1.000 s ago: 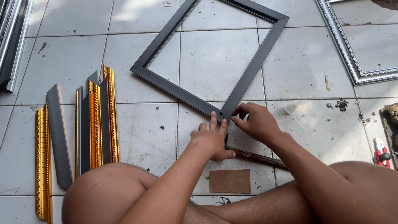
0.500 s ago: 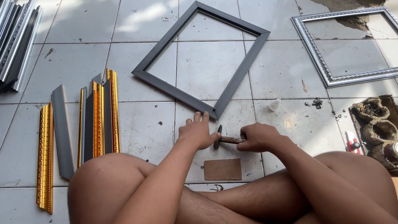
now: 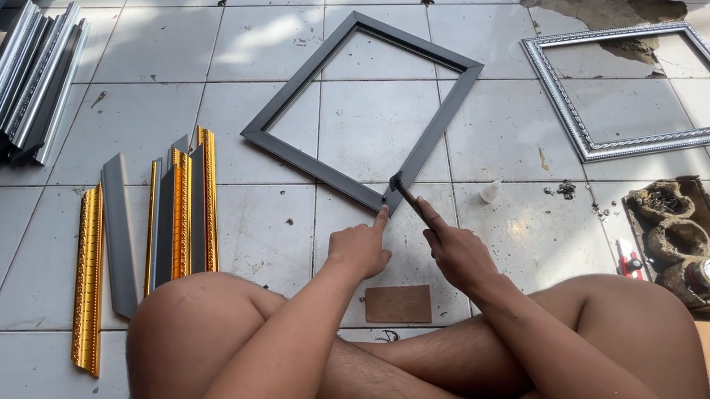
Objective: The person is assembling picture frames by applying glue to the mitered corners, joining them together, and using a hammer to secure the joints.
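Two frames lie on our tiled floor: the dark frame (image 3: pixel 362 108) and, right of it, a silver frame (image 3: pixel 648 87). At its near corner, our left hand (image 3: pixel 361 248) points one finger while our right hand (image 3: pixel 457 255) grips a thin tool (image 3: pixel 409 199).

Bare forearms without sleeves, bare knees and hairy shins; no rings, no watch, no gloves on left hand (image 3: pixel 359 249) or right hand (image 3: pixel 457 255).
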